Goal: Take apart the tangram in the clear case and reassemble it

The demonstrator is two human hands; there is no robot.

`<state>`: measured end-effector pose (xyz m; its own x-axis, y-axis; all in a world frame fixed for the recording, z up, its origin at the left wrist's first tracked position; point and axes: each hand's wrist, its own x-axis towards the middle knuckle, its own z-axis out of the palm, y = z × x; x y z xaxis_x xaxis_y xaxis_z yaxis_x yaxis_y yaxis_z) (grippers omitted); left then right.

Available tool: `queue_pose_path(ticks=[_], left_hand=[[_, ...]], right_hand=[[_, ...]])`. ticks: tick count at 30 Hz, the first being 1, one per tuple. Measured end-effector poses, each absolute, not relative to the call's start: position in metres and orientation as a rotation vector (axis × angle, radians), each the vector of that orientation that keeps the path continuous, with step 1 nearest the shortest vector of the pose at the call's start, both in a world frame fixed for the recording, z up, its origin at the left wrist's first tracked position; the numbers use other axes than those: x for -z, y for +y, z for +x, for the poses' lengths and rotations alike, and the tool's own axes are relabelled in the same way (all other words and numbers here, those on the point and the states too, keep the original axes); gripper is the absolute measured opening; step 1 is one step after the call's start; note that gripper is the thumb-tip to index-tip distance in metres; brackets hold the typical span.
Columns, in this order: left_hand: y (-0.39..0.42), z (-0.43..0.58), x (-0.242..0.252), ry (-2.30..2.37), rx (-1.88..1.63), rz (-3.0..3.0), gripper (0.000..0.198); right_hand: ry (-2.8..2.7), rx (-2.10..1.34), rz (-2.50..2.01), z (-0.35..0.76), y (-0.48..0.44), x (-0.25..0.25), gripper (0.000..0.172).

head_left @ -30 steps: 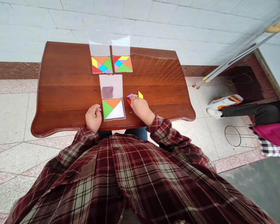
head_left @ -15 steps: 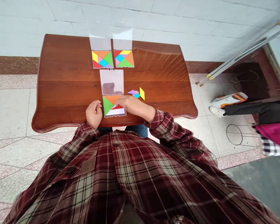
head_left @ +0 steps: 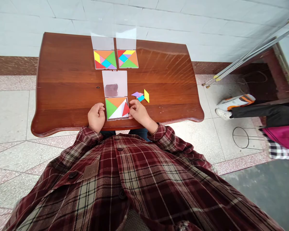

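My left hand (head_left: 96, 117) rests curled on the wooden table (head_left: 62, 96), touching nothing but the table beside the left edge of a near square tangram case (head_left: 117, 109). That case holds a green triangle, an orange triangle and a red triangle (head_left: 126, 109), with a bare white patch showing. My right hand (head_left: 137, 112) sits at the case's right edge, fingertips against the red triangle; whether they grip it I cannot tell. Beyond that hand lie a lilac parallelogram (head_left: 136, 94), a cyan piece (head_left: 141, 98) and a yellow piece (head_left: 146, 95).
Two filled tangram cases (head_left: 105, 59) (head_left: 127, 58) stand at the far table edge, with open clear lids. The near case's lid (head_left: 114, 84) lies open behind it. To the right, a seated person's leg (head_left: 252, 112) and a wire stand (head_left: 240, 138) are on the floor.
The red triangle has gone from the table into the near case, now at its right side. My right hand has drawn back toward me and to the right, uncovering the loose pieces.
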<state>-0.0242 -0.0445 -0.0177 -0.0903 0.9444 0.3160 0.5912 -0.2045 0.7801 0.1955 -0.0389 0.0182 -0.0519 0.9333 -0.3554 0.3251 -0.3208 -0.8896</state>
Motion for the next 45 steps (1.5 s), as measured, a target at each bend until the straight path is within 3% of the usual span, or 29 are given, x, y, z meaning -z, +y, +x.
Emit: queue_pose_path(ticks=[5,9,13,26,36,45], left_hand=[[-0.045,-0.024,0.017,1.691,-1.194,1.777,0.024],[-0.045,-0.024,0.017,1.691,-1.201,1.782,0.023],[-0.046,-0.024,0.018,1.665,-1.222,1.791,0.023],[-0.045,-0.023,0.015,1.668,-1.203,1.788,0.021],[-0.044,-0.024,0.015,1.67,-1.185,1.809,0.022],[-0.044,-0.023,0.013,1.668,-1.154,1.83,0.021]], right_hand=[[-1.582,-1.144,-1.799,0.193,-0.045,-0.018,0.047],[-1.872,-0.9,-1.884,0.194,-0.05,-0.023,0.037],[-2.023,-0.876,-1.809,0.199,-0.052,-0.03,0.02],[-2.812,-0.829,-1.201,0.196,-0.023,-0.048,0.025],[-2.872,-0.724,-0.98,0.201,-0.008,-0.034,0.02],[-2.964,-0.611,-0.934,0.206,-0.006,-0.04,0.026]])
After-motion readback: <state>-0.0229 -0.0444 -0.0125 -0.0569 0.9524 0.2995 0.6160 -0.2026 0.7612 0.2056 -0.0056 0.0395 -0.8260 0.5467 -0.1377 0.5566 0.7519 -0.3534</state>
